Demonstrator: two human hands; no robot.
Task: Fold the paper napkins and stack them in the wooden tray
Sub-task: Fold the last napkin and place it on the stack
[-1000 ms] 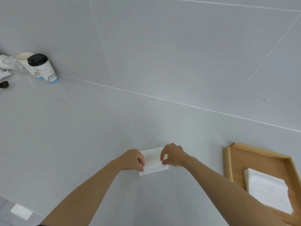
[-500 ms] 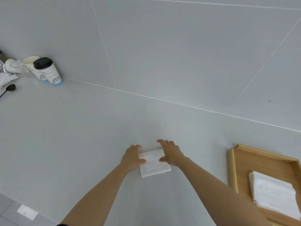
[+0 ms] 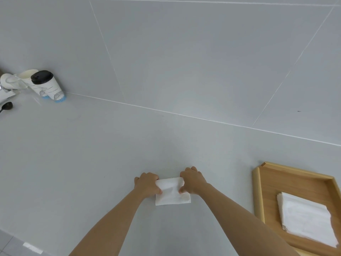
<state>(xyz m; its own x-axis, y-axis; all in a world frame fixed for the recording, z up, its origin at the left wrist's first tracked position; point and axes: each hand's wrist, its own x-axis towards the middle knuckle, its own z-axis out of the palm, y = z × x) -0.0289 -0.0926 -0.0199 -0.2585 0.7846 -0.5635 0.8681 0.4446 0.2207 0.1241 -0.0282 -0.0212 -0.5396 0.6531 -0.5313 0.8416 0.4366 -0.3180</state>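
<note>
The wooden tray [image 3: 258, 193] runs off the right edge; spoon [image 3: 7, 106] handle cut off

I see bare counter [image 3: 92, 163] between my hands and the wooden tray [image 3: 256, 193]. Paper cups [image 3: 48, 87] and a spoon [image 3: 7, 106] crowd only the far left corner.

It looks like a café or break-room counter: a plain grey counter [image 3: 92, 154] meets a wall [image 3: 184, 52] of large grey tiles. Lidded takeaway paper cups [image 3: 48, 86], a dark spoon [image 3: 7, 106] and a wooden tray [image 3: 258, 191] of stacked napkins [image 3: 306, 218] sit on it.
</note>
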